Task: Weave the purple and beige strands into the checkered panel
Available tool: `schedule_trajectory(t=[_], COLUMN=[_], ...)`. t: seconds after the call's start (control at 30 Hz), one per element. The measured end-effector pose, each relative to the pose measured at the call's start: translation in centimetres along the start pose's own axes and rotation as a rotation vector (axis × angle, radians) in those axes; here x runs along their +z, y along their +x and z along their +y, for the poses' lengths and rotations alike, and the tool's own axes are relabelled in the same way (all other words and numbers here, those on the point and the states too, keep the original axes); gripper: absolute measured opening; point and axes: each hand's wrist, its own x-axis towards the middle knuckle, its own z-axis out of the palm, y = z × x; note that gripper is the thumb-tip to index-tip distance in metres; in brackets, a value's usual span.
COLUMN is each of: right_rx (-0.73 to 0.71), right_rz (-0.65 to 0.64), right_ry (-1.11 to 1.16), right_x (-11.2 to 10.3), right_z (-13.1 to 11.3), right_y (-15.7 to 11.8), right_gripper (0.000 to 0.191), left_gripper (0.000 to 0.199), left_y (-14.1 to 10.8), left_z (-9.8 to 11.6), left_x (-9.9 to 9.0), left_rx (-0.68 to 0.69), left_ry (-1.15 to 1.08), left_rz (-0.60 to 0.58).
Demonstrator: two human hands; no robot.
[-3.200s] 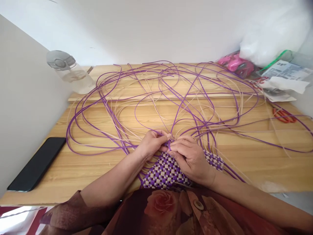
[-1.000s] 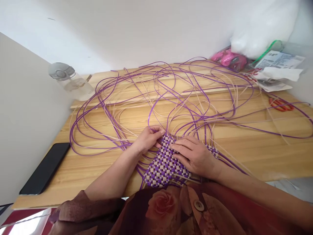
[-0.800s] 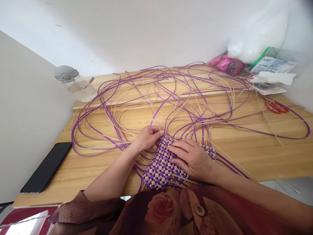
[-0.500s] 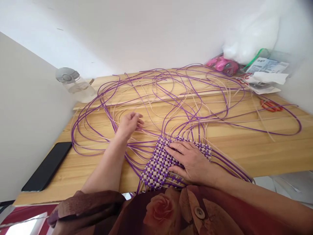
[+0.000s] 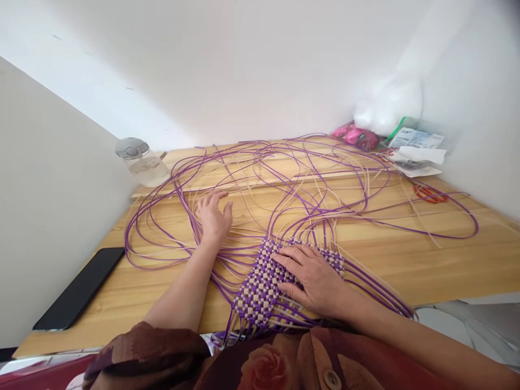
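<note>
A checkered piece woven from purple and beige strands [image 5: 255, 284] lies at the table's front edge. Long loose strands fan out from its sides and loop over the tabletop. My right hand [image 5: 311, 277] rests palm down on the weave, its fingers spread. To the left of the weave, my left hand [image 5: 214, 215] is over the loose strands with fingers apart and thumb out. Whether its fingertips touch any strand cannot be made out.
A black phone [image 5: 79, 288] lies at the left edge of the wooden table [image 5: 406, 265]. Behind it stands a clear bottle with a grey lid [image 5: 142, 162]. Orange-handled scissors [image 5: 430, 194], papers [image 5: 418, 154], a pink bundle [image 5: 355, 135] and a white bag [image 5: 390, 105] are at the right.
My left hand has turned and its fingers have spread, pointing more away from me. My right hand stays on the weave. The camera view has shifted, showing more wall.
</note>
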Motion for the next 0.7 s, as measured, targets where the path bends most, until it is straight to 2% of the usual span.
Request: schedule_trajectory(t=[0.17,0.43,0.7], right_rx=[0.015,0.021,0.016], right_rz=[-0.006,0.019,0.021], right_ry=[0.005,0.011,-0.010], right_x=[-0.1,0.1,0.2], right_z=[-0.2,-0.2,0.1], right_y=[0.0,-0.2,-0.2], right_gripper=[0.052,0.052,0.051], left_gripper=[0.020,0.026,0.031], left_y=[-1.0,-0.4,0.1], left_z=[1.3,-0.5,-2.0], left_x=[0.4,0.9,1.1], left_rx=[0.010,-0.196,-0.310], left_ry=[0.003,-0.074,-0.010], left_rz=[-0.127,-0.265,-0.278])
